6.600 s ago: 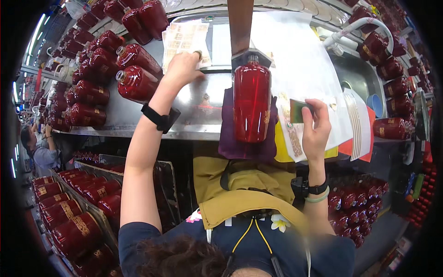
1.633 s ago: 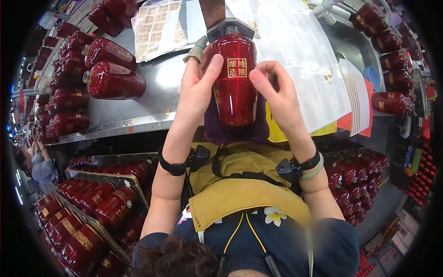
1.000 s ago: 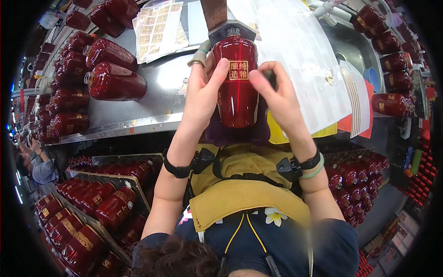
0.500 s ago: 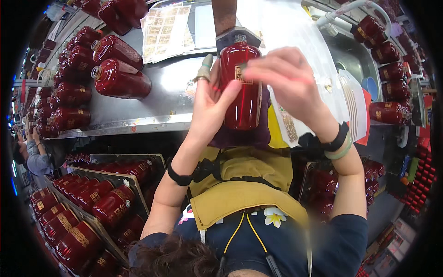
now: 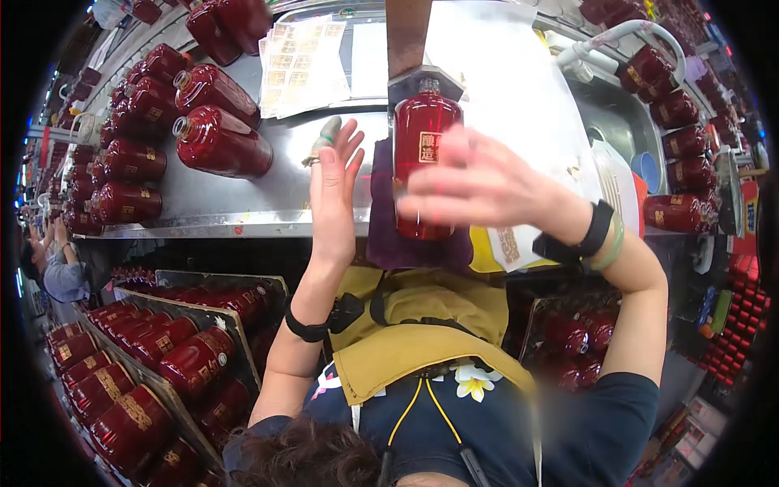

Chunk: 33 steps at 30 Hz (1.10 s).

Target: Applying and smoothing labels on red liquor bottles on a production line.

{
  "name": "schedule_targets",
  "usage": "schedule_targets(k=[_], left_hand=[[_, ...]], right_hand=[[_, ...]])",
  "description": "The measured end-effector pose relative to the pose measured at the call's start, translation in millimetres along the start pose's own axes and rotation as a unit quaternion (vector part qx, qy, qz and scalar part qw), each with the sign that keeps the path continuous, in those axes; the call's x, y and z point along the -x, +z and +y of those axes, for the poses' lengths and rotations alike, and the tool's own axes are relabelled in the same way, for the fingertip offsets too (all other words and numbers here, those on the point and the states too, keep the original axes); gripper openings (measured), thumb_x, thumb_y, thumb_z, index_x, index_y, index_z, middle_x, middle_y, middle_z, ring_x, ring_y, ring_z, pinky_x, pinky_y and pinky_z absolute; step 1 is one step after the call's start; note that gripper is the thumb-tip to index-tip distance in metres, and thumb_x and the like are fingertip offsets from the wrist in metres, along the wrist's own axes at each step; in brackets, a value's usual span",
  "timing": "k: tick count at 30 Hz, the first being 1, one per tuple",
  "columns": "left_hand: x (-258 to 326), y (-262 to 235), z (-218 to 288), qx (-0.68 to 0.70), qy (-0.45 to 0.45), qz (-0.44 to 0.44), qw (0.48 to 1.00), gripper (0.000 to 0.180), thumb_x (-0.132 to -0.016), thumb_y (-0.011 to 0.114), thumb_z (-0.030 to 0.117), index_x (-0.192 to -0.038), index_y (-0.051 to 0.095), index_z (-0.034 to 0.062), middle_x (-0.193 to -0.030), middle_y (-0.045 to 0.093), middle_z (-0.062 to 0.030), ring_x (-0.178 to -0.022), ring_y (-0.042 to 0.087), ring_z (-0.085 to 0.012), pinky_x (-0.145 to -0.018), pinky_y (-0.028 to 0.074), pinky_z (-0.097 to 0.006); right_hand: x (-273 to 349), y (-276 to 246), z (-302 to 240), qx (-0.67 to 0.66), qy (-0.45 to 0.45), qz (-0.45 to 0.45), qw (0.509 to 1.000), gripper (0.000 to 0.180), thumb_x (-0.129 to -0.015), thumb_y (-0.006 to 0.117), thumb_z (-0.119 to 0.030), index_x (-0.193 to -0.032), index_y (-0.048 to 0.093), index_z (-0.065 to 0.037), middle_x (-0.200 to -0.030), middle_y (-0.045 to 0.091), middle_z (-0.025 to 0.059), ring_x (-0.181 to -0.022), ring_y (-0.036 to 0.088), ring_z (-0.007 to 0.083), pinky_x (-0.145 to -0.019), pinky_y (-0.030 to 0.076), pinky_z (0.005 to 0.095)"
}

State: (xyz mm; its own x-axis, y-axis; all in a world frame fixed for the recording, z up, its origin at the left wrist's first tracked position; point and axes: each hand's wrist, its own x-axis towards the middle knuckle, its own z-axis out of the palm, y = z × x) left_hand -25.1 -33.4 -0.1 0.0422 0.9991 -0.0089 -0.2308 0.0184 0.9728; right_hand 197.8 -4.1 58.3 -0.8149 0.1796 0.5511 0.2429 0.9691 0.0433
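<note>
- One red bottle (image 5: 422, 154) lies on a purple cloth (image 5: 381, 219) in the middle of the table (image 5: 243, 203).
- Two hands: the left hand (image 5: 334, 191) and the right hand (image 5: 487, 183), both with fingers spread, neither holding anything.
- Two big red bottles (image 5: 219, 122) lie side by side on the table's left part; more crowd behind them, too many to count surely.
- One sheet of gold labels (image 5: 304, 61).
- Four or so bottles (image 5: 677, 138) by the sink (image 5: 617, 122) on the right.
- Two wristbands (image 5: 592, 235), one black, one green, on the right wrist.
- Crates (image 5: 162, 357) of bottles under the table, uncountable.
</note>
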Motion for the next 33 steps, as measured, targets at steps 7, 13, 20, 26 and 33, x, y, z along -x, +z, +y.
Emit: schedule_targets(k=[7,13,20,26,33], left_hand=[[-1.5,6.9,0.7,-0.006,-0.059,-0.059,0.996,0.080,-0.110,0.025,0.059,-0.154,0.033,-0.0070,-0.147,0.050,-0.0234,-0.135,0.051,-0.0285,-0.114,0.040,-0.041],[-6.8,10.9,9.3,-0.075,-0.045,-0.074,0.993,0.088,-0.107,0.020,0.068,-0.149,0.047,-0.0046,-0.141,0.059,-0.0167,-0.131,0.054,-0.0234,-0.114,0.038,-0.041],[-24.7,39.8,-1.8,-0.191,-0.161,-0.085,0.965,0.067,-0.089,0.077,0.050,-0.125,0.063,-0.0047,-0.116,0.071,-0.0144,-0.106,0.068,-0.0176,-0.090,0.055,-0.035],[18.1,11.4,42.2,0.218,-0.239,-0.191,0.927,0.058,-0.088,0.082,0.030,-0.129,0.062,-0.0045,-0.117,0.071,-0.0126,-0.105,0.068,-0.0182,-0.095,0.053,-0.035],[4.5,-131.9,165.5,-0.011,0.303,0.252,0.919,0.052,-0.081,0.084,0.005,-0.127,0.059,-0.0007,-0.117,0.069,-0.0091,-0.104,0.067,-0.0173,-0.095,0.053,-0.033]], right_hand=[[28.7,-4.1,38.6,0.130,0.201,0.126,0.963,0.023,-0.075,0.073,-0.008,-0.096,0.077,-0.018,-0.102,0.077,-0.0035,-0.086,0.063,0.0126,-0.082,0.042,0.0302],[32.4,7.8,-14.8,-0.093,0.140,0.077,0.983,0.028,-0.078,0.079,-0.012,-0.105,0.075,-0.013,-0.101,0.076,0.0014,-0.081,0.066,0.0160,-0.078,0.049,0.0317],[-5.4,-34.1,20.5,0.176,0.314,0.251,0.898,0.026,-0.080,0.080,0.001,-0.104,0.074,-0.006,-0.094,0.074,0.0084,-0.079,0.064,0.0258,-0.078,0.049,0.0351],[-34.1,-36.0,0.3,0.154,0.297,0.329,0.883,0.030,-0.081,0.080,0.007,-0.108,0.071,-0.001,-0.098,0.074,0.0119,-0.084,0.067,0.0255,-0.080,0.052,0.0335],[45.1,-33.9,-34.8,0.061,0.496,0.276,0.821,0.023,-0.092,0.070,0.006,-0.114,0.068,0.003,-0.094,0.066,0.0068,-0.086,0.059,0.0153,-0.082,0.048,0.0289]])
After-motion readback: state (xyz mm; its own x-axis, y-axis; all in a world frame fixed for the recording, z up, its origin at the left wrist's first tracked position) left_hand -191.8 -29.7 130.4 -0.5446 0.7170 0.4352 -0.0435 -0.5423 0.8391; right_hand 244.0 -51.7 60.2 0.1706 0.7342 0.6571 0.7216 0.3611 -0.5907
